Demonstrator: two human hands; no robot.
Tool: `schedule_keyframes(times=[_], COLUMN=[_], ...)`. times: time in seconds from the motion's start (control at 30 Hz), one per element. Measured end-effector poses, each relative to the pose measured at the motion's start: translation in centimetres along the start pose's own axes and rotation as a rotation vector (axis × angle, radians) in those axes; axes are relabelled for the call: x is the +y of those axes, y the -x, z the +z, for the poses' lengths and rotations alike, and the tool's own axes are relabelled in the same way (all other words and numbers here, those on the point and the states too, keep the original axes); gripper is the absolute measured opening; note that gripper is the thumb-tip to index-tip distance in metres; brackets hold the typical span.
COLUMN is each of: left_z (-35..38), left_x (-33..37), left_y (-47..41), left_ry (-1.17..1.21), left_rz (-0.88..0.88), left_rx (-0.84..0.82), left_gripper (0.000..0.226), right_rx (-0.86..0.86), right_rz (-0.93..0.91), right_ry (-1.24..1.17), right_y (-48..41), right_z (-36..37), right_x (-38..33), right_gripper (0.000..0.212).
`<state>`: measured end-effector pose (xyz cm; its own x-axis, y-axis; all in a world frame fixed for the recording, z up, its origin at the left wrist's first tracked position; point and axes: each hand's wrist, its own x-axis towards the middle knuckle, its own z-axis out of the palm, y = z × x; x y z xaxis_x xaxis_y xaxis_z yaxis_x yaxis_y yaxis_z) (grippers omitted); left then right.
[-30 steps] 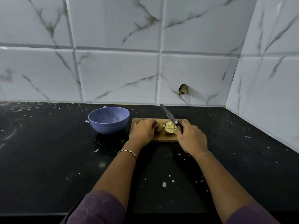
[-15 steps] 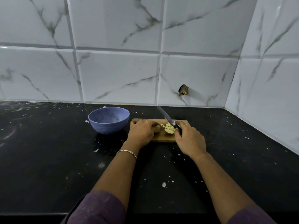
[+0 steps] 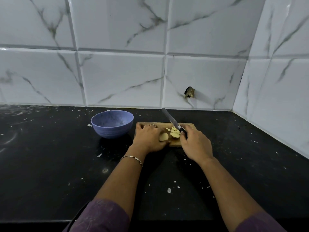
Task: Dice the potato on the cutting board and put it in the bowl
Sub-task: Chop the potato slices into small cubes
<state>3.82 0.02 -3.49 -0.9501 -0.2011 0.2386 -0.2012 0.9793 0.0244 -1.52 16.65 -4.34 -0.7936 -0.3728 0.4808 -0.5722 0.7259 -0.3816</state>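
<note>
A small wooden cutting board lies on the black counter. On it my left hand holds an uncut chunk of potato with its pale cut face showing. Right of that chunk lie several small cut potato pieces. My right hand grips the black handle of a knife, whose blade points away to the upper left, above the cut pieces. A blue bowl stands just left of the board; I see no potato inside it.
White marble-pattern tiles form the back wall and the right wall, meeting in a corner at the right. Small white scraps are scattered over the black counter. A dark stub sticks out of the back wall.
My left hand has shifted slightly left on the board, exposing the potato chunk's cut face. The knife blade sits a little further right over the cut pieces.
</note>
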Motion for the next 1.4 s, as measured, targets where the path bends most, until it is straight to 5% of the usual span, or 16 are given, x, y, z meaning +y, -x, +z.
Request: schedule_keyframes(times=[0.2,0.43,0.57,0.7,0.83,1.1,1.4], left_z=[0.8,1.6,1.2,0.4,-0.2,-0.3,-0.1], left_x=[-0.3,-0.8,-0.7,0.5,0.7,0.1,0.3], left_y=[-0.7,-1.8,-1.9,-1.6,-1.2,-0.9,-1.0], left_ry=[0.119,0.351,0.84,1.627,2.009,2.118,2.112], left_rz=[-0.024,-0.214,-0.349,-0.442,-0.47,-0.493,-0.518], left_rx=[0.093,0.192,0.329,0.166,0.065,0.077,0.149], left_gripper=[0.028,0.028,0.021,0.027,0.032,0.015,0.024], right_rx=[0.039,0.024,0.036,0.07,0.083,-0.012,-0.048], right_rz=[-0.004,-0.049,-0.068,-0.075,-0.071,-0.07,-0.027], right_ry=[-0.069,-0.158,-0.224,-0.365,-0.475,-0.571,-0.611], right_y=[0.1,0.8,1.0,1.0,1.1,1.4,1.4], right_z=[-0.1,0.3,0.4,0.7,0.9,1.4,1.7], right_x=[-0.1,-0.7,-1.0,-1.2,-1.5,-1.6,-1.6], right_gripper=[0.038,0.04,0.042,0.044,0.046,0.045,0.044])
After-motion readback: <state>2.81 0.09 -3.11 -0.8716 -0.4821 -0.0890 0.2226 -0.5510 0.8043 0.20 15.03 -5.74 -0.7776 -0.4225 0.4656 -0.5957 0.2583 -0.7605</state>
